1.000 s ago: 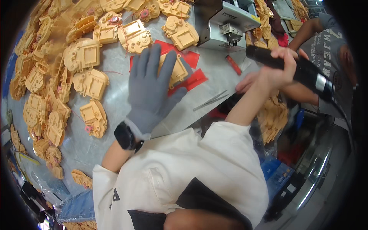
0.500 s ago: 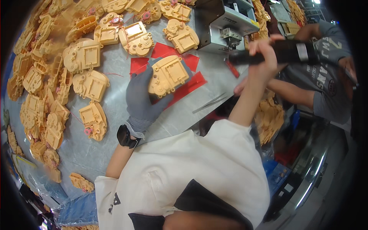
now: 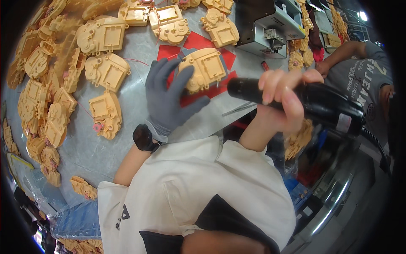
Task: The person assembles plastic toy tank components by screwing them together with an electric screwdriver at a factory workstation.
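Observation:
My left hand (image 3: 169, 99), in a grey glove, rests at the near left side of a yellow plastic housing (image 3: 205, 70). Its fingers are spread, and one of them lies over the housing's edge. The housing sits flat on a grey block above red sheets (image 3: 168, 51). Bare and closed, my right hand (image 3: 285, 95) grips a black electric screwdriver (image 3: 327, 106) held level. The driver's tip points left, close to the housing's lower right corner; whether it touches cannot be made out.
Tweezers (image 3: 239, 109) lie on the grey table near its edge. Several more yellow housings (image 3: 108, 70) crowd the left and far side, some with red wires. A metal-fronted machine (image 3: 270, 31) stands at the far right. Beyond it is another person (image 3: 359, 76).
My right hand has brought the screwdriver down and left toward the housing. My left fingers have loosened from around the housing and spread apart. The view has shifted slightly.

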`<state>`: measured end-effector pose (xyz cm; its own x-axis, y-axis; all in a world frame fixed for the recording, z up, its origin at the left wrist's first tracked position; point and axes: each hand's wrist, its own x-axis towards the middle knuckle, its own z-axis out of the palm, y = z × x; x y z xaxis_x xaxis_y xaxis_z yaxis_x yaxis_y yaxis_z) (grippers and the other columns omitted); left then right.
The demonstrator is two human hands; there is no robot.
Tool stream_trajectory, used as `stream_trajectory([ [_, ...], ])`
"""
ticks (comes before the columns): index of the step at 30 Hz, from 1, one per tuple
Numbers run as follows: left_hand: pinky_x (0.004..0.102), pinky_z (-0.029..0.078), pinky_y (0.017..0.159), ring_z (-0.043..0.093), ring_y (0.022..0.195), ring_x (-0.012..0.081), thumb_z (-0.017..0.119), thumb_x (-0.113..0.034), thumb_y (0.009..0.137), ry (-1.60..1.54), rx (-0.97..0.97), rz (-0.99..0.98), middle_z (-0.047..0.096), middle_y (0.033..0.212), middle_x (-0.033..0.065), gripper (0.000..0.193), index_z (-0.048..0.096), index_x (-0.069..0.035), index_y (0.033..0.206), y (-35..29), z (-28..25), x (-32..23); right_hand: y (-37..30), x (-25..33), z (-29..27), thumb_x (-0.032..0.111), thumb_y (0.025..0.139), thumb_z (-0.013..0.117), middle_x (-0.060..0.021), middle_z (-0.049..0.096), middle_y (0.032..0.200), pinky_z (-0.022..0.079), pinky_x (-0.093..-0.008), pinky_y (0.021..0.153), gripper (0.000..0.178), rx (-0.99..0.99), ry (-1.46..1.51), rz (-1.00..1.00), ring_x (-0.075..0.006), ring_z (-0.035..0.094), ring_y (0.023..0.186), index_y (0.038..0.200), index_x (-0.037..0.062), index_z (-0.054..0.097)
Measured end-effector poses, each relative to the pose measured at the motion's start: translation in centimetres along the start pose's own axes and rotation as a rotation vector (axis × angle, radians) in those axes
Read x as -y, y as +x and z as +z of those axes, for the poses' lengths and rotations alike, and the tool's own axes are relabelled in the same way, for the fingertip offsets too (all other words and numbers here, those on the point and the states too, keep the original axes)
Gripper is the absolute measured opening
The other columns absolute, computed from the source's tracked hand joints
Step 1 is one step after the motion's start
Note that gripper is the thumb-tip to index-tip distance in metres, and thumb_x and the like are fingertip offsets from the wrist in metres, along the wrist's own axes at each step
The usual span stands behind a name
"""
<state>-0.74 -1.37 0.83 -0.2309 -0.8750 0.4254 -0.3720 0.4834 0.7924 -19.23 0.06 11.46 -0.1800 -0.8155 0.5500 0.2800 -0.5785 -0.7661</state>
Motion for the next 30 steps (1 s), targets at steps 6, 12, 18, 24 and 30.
stream_trajectory([
  [6,0.0518,0.027,0.100,0.039,0.116,0.0360,0.078,-0.039,0.061,0.122,0.082,0.131,0.050,0.117,0.0054,0.043,0.064,-0.022,0.097,-0.1,-1.1,-1.2,-0.6,1.1,1.1,0.001,0.074,0.046,-0.0070,0.048,0.071,0.042,-0.0379,0.063,0.051,0.082,0.230,0.085,-0.0191,0.049,0.055,0.123,0.0074,0.033],
  [12,0.0524,0.025,0.101,0.041,0.115,0.0312,0.077,-0.032,0.064,0.066,0.102,0.191,0.055,0.109,0.0004,0.030,0.066,-0.023,0.090,-0.3,-1.3,-1.2,-0.9,1.2,0.8,0.001,0.075,0.045,-0.0066,0.047,0.071,0.042,-0.0376,0.063,0.051,0.094,0.246,0.088,-0.0188,0.049,0.056,0.124,0.0080,0.033],
  [18,0.0520,0.025,0.102,0.043,0.112,0.0297,0.076,-0.027,0.066,0.012,0.096,0.127,0.057,0.104,-0.0014,0.022,0.067,-0.023,0.085,-0.7,-0.8,-1.7,-1.1,1.5,0.5,0.001,0.076,0.044,-0.0071,0.047,0.072,0.041,-0.0374,0.064,0.050,0.095,0.270,0.039,-0.0190,0.049,0.057,0.124,0.0079,0.033],
  [24,0.0528,0.026,0.101,0.043,0.111,0.0301,0.075,-0.027,0.067,0.056,0.095,0.148,0.055,0.107,-0.0010,0.023,0.066,-0.024,0.088,-0.6,-1.2,-1.8,-0.7,1.7,0.4,0.002,0.077,0.045,-0.0073,0.047,0.073,0.041,-0.0370,0.064,0.050,0.146,0.229,0.044,-0.0188,0.049,0.058,0.126,0.0078,0.033],
  [30,0.0536,0.027,0.101,0.043,0.111,0.0303,0.074,-0.028,0.068,0.079,0.114,0.158,0.055,0.108,-0.0007,0.023,0.065,-0.025,0.089,-0.7,-1.2,-1.7,-0.9,1.6,0.5,0.002,0.077,0.045,-0.0072,0.047,0.073,0.040,-0.0376,0.063,0.050,0.146,0.259,0.037,-0.0191,0.049,0.058,0.125,0.0078,0.033],
])
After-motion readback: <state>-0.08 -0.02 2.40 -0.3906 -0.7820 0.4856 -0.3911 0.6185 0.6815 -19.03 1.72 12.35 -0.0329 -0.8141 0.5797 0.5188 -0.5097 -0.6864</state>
